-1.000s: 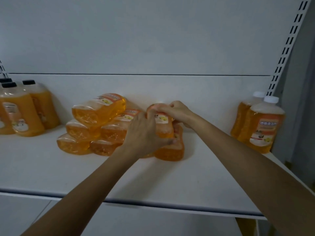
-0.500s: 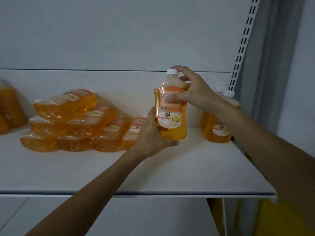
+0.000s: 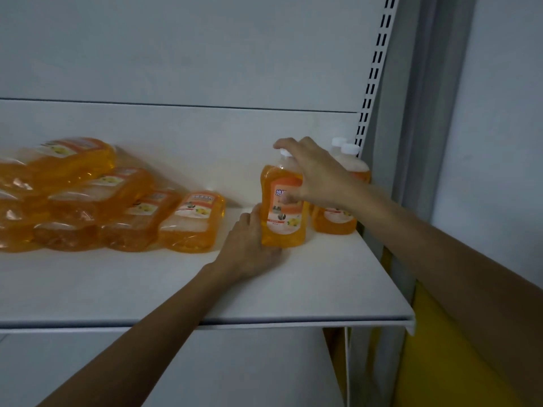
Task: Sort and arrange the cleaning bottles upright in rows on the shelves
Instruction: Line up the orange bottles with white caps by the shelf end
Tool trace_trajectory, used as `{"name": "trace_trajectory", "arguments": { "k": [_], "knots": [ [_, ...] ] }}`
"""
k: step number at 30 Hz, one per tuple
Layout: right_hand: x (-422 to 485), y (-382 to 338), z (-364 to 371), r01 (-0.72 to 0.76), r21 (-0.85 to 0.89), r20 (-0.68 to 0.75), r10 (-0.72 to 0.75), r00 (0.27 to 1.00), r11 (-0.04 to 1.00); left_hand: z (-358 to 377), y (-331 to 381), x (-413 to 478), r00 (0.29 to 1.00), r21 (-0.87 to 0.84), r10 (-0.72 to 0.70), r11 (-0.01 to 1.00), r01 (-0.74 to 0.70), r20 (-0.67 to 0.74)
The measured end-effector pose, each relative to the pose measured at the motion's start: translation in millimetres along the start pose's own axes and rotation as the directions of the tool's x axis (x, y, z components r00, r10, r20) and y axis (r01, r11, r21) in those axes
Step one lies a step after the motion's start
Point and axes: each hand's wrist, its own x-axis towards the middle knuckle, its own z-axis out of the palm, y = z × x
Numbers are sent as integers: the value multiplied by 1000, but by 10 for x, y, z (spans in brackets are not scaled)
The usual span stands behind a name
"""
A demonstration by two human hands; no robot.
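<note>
Right hand (image 3: pixel 316 174) grip wraps upright bottle (image 3: pixel 283 221), half-hiding cap; left hand (image 3: pixel 249 248) grip holds base; pile (image 3: pixel 88 201) cut off left.

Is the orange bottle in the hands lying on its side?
No, the orange plastic bottle with a white cap is upright on the white shelf, held by the left hand and right hand.

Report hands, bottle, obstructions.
Left hand grips orange bottle low, right hand high. Bottle upright on shelf. Two white-capped bottles close right; flat-lying pile left.
</note>
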Motion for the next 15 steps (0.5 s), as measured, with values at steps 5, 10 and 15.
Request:
{"name": "trace_trajectory", "arguments": {
  "k": [5, 10, 15],
  "knots": [
    [143, 78, 8, -41, -215, -43, 32, 999, 976, 29, 67, -70, 998, 323, -43, 946, 29, 38],
    [359, 142, 152, -141, -299, -76, 124, 989, 944, 29, 81, -92, 996, 480, 2, 876, -46, 90],
    [504, 243, 286, -158, -344, -112, 127, 986, 926, 21, 71, -86, 993, 473, 8, 879, -62, 115]
  ]
}}
